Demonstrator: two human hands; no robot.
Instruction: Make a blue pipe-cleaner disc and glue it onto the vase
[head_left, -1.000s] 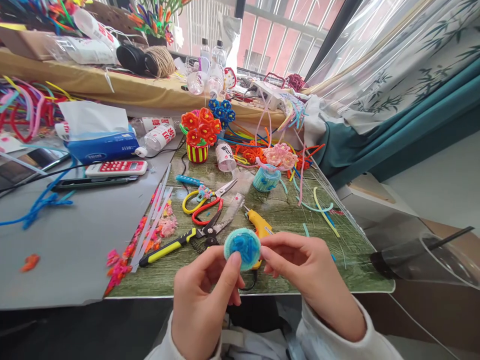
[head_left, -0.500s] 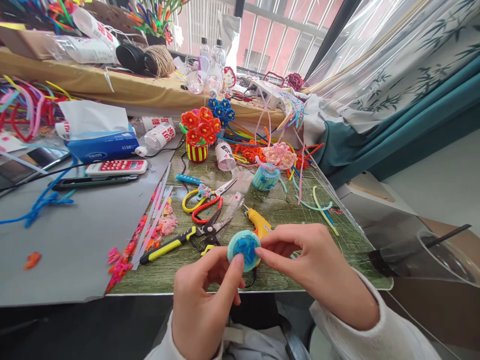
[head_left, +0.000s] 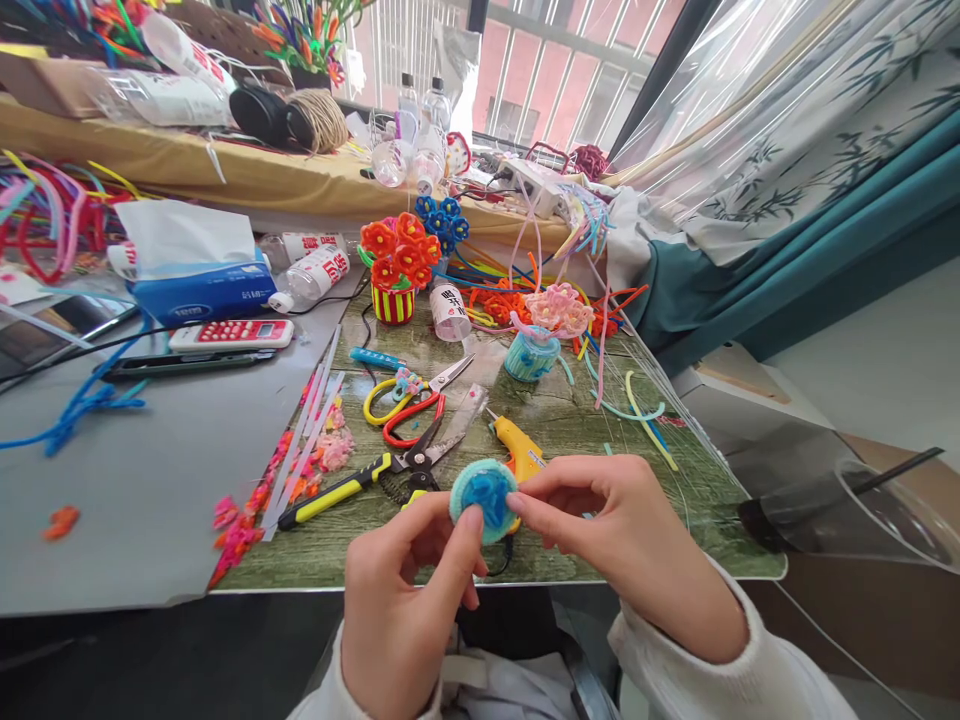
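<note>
Between my two hands, above the table's front edge, is a small round disc (head_left: 489, 487) with a fuzzy light-turquoise rim and a blue centre. My left hand (head_left: 416, 585) pinches its lower left side, thumb on the blue face. At its right rim, the thumb and forefinger of my right hand (head_left: 600, 515) are pinched together. Just behind the disc lies a yellow glue gun (head_left: 517, 445). Pruning shears (head_left: 352, 490) with black-and-yellow handles lie to the left, near scissors (head_left: 409, 405) with yellow and red handles.
A pot of orange pipe-cleaner flowers (head_left: 397, 270) and a turquoise pot with pink flowers (head_left: 532, 355) stand farther back. Glue sticks (head_left: 304, 450) and pink scraps (head_left: 240, 525) lie left. A tissue box (head_left: 202, 285) and a clear cup (head_left: 862, 510) flank the work area.
The disc has shifted very slightly left in my hands, and its face seems turned a little more toward me. Both hands keep their pinch.
</note>
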